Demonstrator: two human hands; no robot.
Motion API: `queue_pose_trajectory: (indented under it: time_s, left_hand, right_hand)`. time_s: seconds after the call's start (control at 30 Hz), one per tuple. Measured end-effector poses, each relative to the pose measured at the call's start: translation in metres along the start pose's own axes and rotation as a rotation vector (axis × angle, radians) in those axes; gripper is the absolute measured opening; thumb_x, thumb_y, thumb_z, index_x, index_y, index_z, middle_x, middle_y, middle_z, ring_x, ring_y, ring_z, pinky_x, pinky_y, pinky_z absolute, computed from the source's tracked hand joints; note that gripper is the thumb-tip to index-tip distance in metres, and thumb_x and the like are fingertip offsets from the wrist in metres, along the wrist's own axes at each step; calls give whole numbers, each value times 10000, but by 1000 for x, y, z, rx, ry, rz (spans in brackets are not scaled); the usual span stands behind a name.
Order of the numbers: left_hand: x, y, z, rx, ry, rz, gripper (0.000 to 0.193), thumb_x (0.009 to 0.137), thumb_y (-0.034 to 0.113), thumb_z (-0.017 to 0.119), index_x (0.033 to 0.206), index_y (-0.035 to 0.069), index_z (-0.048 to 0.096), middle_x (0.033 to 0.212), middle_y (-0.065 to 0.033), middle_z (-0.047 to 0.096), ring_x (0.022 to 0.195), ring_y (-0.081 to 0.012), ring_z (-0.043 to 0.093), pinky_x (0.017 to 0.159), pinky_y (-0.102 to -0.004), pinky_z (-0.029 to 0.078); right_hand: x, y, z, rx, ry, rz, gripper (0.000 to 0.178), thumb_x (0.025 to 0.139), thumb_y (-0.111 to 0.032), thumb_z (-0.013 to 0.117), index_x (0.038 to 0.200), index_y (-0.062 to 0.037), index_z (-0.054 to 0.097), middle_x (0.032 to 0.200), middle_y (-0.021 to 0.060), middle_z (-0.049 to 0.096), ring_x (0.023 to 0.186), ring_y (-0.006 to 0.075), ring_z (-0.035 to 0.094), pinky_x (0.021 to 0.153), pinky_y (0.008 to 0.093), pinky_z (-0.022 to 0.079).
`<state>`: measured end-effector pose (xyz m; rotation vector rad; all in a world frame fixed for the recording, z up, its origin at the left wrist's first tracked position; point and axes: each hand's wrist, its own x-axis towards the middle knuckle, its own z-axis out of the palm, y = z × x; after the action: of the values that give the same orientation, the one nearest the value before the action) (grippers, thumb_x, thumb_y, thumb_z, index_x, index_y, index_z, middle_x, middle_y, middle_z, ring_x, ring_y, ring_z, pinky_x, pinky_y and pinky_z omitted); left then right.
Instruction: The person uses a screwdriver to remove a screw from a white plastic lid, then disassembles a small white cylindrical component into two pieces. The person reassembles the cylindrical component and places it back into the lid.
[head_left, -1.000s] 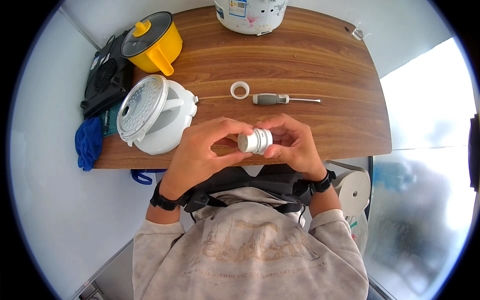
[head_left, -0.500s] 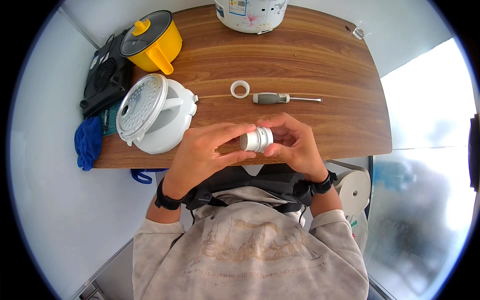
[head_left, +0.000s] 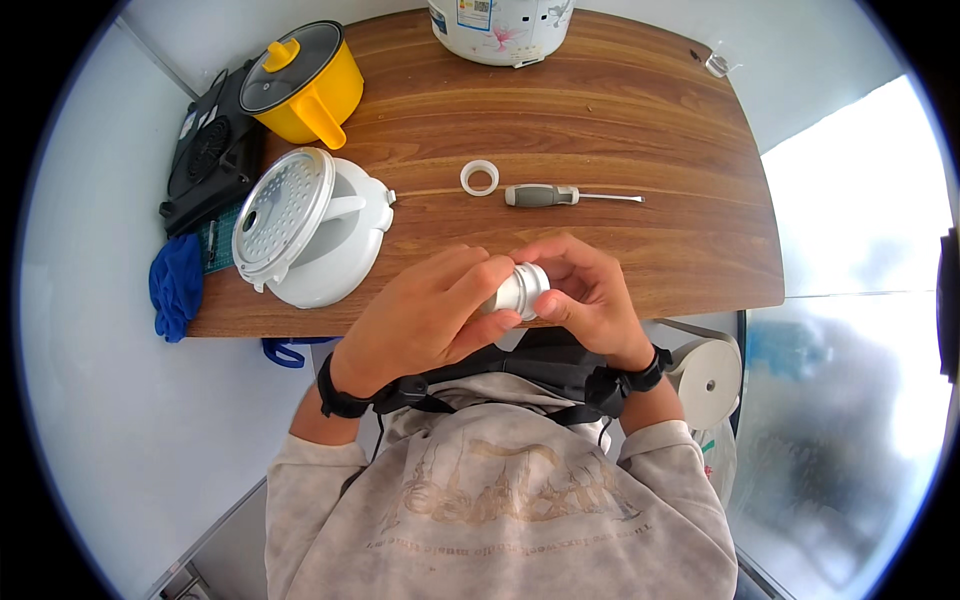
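Note:
Just above the table's near edge, both hands hold a short white cylindrical fitting point(head_left: 523, 291) with a raised collar round it. My left hand point(head_left: 420, 310) is closed round its left end, fingers over the top and thumb beneath, so that end is mostly hidden. At the other end, my right hand point(head_left: 592, 300) grips the fitting by the rim, thumb at the front and fingers behind. Beyond the hands a white plastic ring point(head_left: 465, 180) lies flat on the table. Beside it rests a flat-tipped screwdriver point(head_left: 543, 196) with a grey handle, its shaft pointing right.
A white appliance lid point(head_left: 350, 250) with a perforated metal plate stands at left. Behind it are a yellow pot point(head_left: 330, 100) and a black device point(head_left: 205, 150). A white floral-patterned cooker point(head_left: 500, 40) sits at the far edge. Blue cloth point(head_left: 176, 285) hangs at the left edge.
My left hand has shifted right and its fingers have wrapped further over the fitting, covering the end face that showed before. The fitting has turned slightly. The ring and screwdriver have stayed put.

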<state>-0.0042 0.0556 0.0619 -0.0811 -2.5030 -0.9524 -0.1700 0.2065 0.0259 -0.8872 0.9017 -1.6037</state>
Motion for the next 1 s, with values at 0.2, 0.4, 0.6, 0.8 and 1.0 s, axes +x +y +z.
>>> queue_pose_trajectory:
  time_s: [0.2,0.4,0.6,0.8,1.0]
  left_hand:
    - [-3,-9,16,-37,136,-111,116,1001,145,525,990,32,500,747,-161,547,632,-369,559,557,-420,446]
    - [0,-14,28,-127,226,-202,157,1033,165,479,944,35,480,688,-174,537,595,-380,557,534,-413,438]
    - [2,-10,22,-210,221,-236,154,1048,168,459,966,39,472,693,-173,547,594,-372,561,536,-405,435]
    - [7,-10,21,-204,180,-304,149,1058,170,456,973,48,455,703,-177,555,619,-392,577,539,-413,434]
    - [7,-14,24,-170,151,-299,172,1066,190,456,963,53,443,713,-182,559,651,-410,587,541,-421,429]
  right_hand:
    - [4,3,16,-98,68,-30,465,872,-92,782,1263,15,556,1199,123,668,1115,195,647,976,355,546]
    - [5,5,24,-518,205,-178,456,807,-118,833,1189,-5,611,1219,148,682,1090,238,691,940,356,575]
    - [6,7,29,-760,225,-329,462,791,-145,844,1169,-21,610,1187,127,697,1045,252,715,899,326,589]
    - [10,5,25,-808,213,-309,437,835,-149,818,1176,-17,579,1115,136,717,1007,227,723,877,326,591]
    - [15,8,11,-343,157,-90,388,870,-144,793,1153,6,573,1088,130,720,999,190,712,874,343,594]
